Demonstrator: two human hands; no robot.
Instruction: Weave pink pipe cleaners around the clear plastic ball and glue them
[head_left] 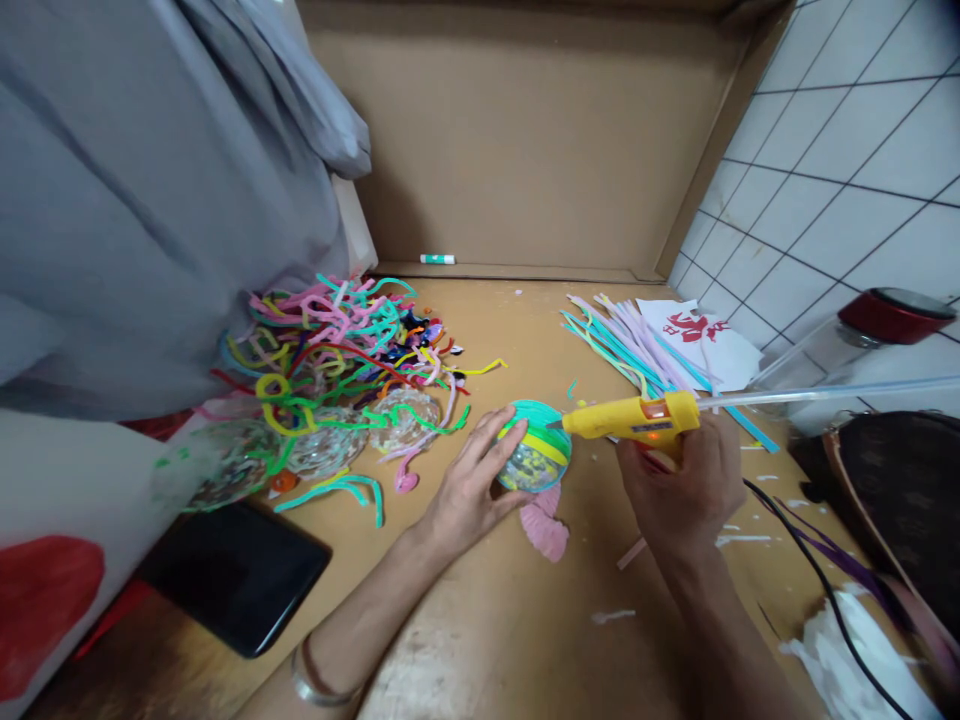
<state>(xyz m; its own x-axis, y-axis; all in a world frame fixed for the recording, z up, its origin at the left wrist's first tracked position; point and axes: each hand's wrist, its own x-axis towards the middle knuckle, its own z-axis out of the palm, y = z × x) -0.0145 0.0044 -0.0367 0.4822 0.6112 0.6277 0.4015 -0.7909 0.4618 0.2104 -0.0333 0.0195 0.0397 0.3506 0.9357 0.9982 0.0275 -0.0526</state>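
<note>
My left hand (476, 480) grips a round disc (534, 450) by its left side, fingers on top and thumb at the lower edge. Green and yellow bands cross the disc's upper part; the lower part looks clear with yellow specks. In my right hand (686, 480) is a yellow glue gun (634, 418), its nozzle at the disc's upper right and a clear glue stick out of its back. Whether the nozzle touches the disc is too small to tell. A pink ruffled piece (546, 525) lies just below the disc, partly hidden by it.
Tangled pipe cleaners (330, 345) and clear discs (326, 442) lie at left, above a black phone (240, 575). Straight pipe cleaners (626, 340) lie beside a paper (731, 350). A red-lidded bottle (892, 318), dark bag (900, 500), black cable (825, 585) and tissue (859, 650) are at right.
</note>
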